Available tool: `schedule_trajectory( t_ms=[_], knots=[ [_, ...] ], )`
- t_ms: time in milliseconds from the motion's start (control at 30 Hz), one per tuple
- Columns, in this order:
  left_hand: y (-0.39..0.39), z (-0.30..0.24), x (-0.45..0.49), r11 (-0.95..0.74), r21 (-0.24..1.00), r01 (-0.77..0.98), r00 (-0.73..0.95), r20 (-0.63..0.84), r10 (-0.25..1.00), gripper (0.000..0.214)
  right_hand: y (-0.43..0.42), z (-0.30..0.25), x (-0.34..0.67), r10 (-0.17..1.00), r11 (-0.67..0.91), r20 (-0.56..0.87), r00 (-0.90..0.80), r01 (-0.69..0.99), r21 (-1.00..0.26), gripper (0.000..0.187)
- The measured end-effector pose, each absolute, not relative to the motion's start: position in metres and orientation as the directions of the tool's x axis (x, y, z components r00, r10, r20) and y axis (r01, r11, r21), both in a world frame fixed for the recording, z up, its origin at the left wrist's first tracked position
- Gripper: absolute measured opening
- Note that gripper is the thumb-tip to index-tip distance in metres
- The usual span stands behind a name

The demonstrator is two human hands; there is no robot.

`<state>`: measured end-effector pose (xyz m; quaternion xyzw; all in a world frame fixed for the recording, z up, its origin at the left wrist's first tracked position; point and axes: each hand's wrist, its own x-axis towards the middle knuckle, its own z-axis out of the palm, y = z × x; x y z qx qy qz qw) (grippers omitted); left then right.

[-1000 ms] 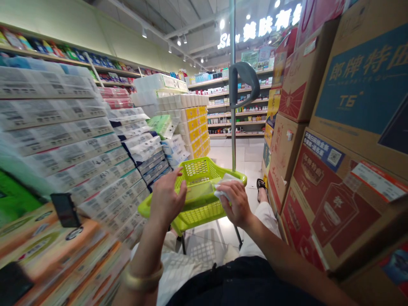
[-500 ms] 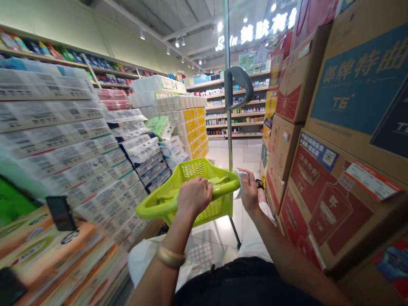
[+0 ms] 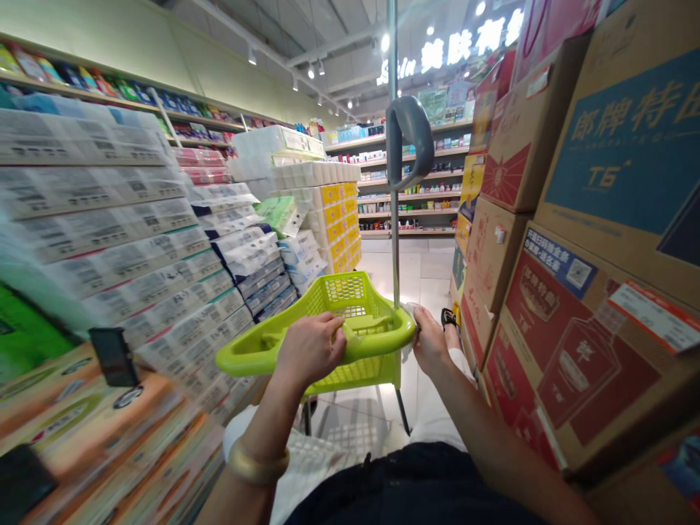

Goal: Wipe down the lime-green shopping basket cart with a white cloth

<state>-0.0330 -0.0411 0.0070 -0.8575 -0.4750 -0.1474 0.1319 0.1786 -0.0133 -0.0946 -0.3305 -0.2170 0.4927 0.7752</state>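
A lime-green plastic shopping basket (image 3: 246, 355) on a wheeled frame stands in the aisle in front of me. My left hand (image 3: 309, 348) is closed over its near rim. My right hand (image 3: 429, 343) presses a crumpled white cloth (image 3: 410, 332) against the basket's right corner, fingers closed around it. A metal pole rises behind the basket to a grey curved handle (image 3: 407, 138). A gold bangle (image 3: 256, 467) circles my left wrist.
Stacked packs of tissue (image 3: 136, 240) wall the left side, with a black phone (image 3: 114, 356) resting on orange cartons (image 3: 82, 430). Brown and red cardboard cartons (image 3: 574, 240) tower on the right. A tiled aisle (image 3: 421, 270) leads to far shelves. My sandalled foot (image 3: 449, 321) shows beyond the basket.
My left hand has gone from hovering over the basket to gripping its near rim. My right hand with the cloth has shifted from the basket's inner rim to its right corner.
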Motion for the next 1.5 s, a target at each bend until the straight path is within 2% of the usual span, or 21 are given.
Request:
schedule_trajectory(
  t_ms=[167, 333, 400, 500, 600, 733, 800, 933, 1000, 1067, 1167, 1333, 1400, 1500],
  knots=[
    [-0.041, 0.009, -0.050, -0.594, -0.030, 0.804, 0.557, 0.389, 0.734, 0.038, -0.020, -0.074, 0.171, 0.931, 0.311, 0.122, 0.343, -0.576, -0.756, 0.039],
    [-0.031, 0.014, -0.066, -0.654, 0.088, 0.752, 0.583, 0.375, 0.721, 0.042, -0.014, -0.009, 0.172, 0.933, 0.359, 0.284, 0.220, -0.601, -0.714, 0.040],
    [-0.025, 0.015, -0.072, -0.624, 0.108, 0.774, 0.541, 0.399, 0.740, 0.041, -0.010, 0.017, 0.173, 0.914, 0.393, 0.366, 0.172, -0.592, -0.703, 0.038],
    [-0.021, 0.014, -0.075, -0.483, 0.124, 0.867, 0.358, 0.520, 0.776, 0.045, -0.007, 0.027, 0.172, 0.878, 0.456, 0.455, 0.148, -0.550, -0.700, 0.037],
    [-0.023, 0.013, -0.066, -0.472, 0.274, 0.838, 0.229, 0.609, 0.760, 0.052, -0.010, 0.000, 0.165, 0.901, 0.412, 0.415, 0.125, -0.545, -0.730, 0.036],
    [-0.031, 0.016, -0.032, -0.640, 0.526, 0.559, 0.271, 0.614, 0.741, 0.048, -0.012, -0.033, 0.154, 0.980, 0.176, 0.198, 0.020, -0.559, -0.811, 0.035],
    [-0.034, 0.016, -0.013, -0.678, 0.582, 0.449, 0.281, 0.628, 0.725, 0.049, -0.009, -0.021, 0.151, 0.982, 0.132, 0.183, -0.035, -0.560, -0.818, 0.035],
    [-0.037, 0.006, 0.013, -0.594, 0.752, 0.286, 0.189, 0.564, 0.804, 0.063, -0.003, 0.049, 0.150, 0.912, 0.286, 0.405, -0.071, -0.596, -0.750, 0.033],
    [-0.038, -0.001, 0.018, -0.522, 0.828, 0.207, 0.170, 0.495, 0.852, 0.066, -0.003, 0.080, 0.149, 0.838, 0.449, 0.545, 0.007, -0.578, -0.682, 0.033],
    [-0.039, -0.006, 0.018, -0.485, 0.857, 0.173, 0.186, 0.455, 0.871, 0.061, -0.007, 0.090, 0.143, 0.777, 0.571, 0.624, 0.083, -0.508, -0.644, 0.038],
    [-0.038, -0.010, 0.010, -0.459, 0.877, 0.144, 0.187, 0.431, 0.883, 0.054, -0.020, 0.058, 0.127, 0.744, 0.657, 0.648, 0.166, -0.357, -0.664, 0.047],
    [-0.027, -0.014, -0.006, -0.391, 0.918, 0.072, 0.191, 0.372, 0.909, 0.060, -0.034, -0.026, 0.100, 0.633, 0.768, 0.715, 0.298, -0.124, -0.628, 0.048],
    [-0.024, -0.015, -0.009, -0.363, 0.928, 0.080, 0.198, 0.342, 0.918, 0.062, -0.030, -0.027, 0.096, 0.587, 0.796, 0.742, 0.322, -0.062, -0.602, 0.052],
    [-0.022, -0.015, -0.009, -0.326, 0.943, 0.067, 0.188, 0.309, 0.932, 0.066, -0.018, 0.014, 0.099, 0.586, 0.801, 0.747, 0.314, -0.087, -0.592, 0.066]
  ],
)
